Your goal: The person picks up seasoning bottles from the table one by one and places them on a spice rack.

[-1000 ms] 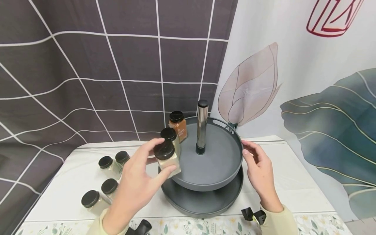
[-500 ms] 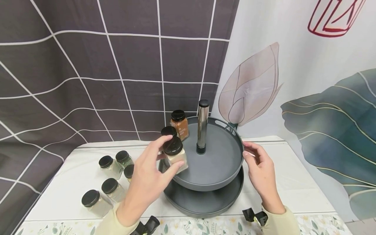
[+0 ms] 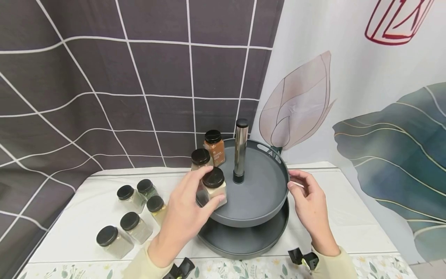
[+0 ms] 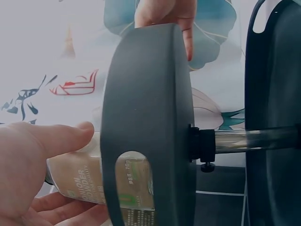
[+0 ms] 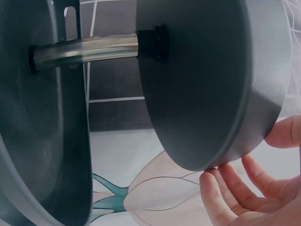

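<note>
My left hand (image 3: 184,219) grips a square, black-lidded spice jar (image 3: 215,190) of pale powder between thumb and fingers, at the left edge of the upper level of a grey two-tier turntable (image 3: 259,199). In the left wrist view, the jar label (image 4: 77,181) by those fingers reads onion powder. Behind the held jar stand another black-lidded jar (image 3: 200,158), partly covered by my hand, and an orange-brown spice jar (image 3: 215,150). My right hand (image 3: 310,203) holds the upper tier's right rim; in the right wrist view its fingertips (image 5: 211,181) touch the outer wall.
Several black-lidded jars stand on the white tabletop at left, among them a yellow one (image 3: 157,207) and a green-flecked one (image 3: 147,188). A metal post (image 3: 240,151) rises through the upper tier. The lower tier (image 3: 240,242) sits beneath, close to the floral cloth edge (image 3: 223,269).
My left hand has moved right with the jar, farther in over the upper tier. That tier has turned slightly clockwise, carrying its jars and handle slot along. The right hand stays at the rim.
</note>
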The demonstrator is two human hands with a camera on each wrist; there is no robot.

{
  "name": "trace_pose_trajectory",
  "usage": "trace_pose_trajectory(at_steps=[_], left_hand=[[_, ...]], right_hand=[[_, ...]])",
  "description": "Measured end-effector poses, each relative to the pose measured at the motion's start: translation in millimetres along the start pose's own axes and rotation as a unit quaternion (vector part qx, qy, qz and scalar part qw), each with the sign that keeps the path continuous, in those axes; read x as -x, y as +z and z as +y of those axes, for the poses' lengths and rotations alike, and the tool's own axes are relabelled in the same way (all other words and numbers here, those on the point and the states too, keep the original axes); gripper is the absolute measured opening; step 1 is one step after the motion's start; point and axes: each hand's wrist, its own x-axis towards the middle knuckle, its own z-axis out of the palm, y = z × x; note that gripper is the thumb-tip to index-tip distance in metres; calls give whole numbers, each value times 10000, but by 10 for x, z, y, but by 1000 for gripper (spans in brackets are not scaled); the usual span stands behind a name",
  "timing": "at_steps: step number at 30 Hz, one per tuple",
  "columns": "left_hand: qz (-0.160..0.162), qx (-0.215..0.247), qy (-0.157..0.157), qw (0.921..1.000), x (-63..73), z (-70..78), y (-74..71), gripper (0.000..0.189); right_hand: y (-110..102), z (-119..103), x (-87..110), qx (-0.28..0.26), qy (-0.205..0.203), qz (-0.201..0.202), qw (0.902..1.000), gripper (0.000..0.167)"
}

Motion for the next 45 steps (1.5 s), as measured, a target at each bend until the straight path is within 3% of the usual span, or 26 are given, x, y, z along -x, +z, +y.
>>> trace_pose_trajectory(at_steps=[19,32,38,45], left_hand=[[-43,-7,-169,9998,60,-57,79,69],[-78,50,-210,9997,98,-58,74,72],[-56,90,-364,9993,134,-36,-43,71],[236,140,-826,9962,237,-161,-380,68]], right_hand=[[-13,-12,14,-13,-8,-69,10000,37],[-57,31,-50,-491,-302,-442,9974,44],[-14,67,-68,-887,-396,-614,9934,44],[43,92,-99,-1189,-292,-701,9900,44]])
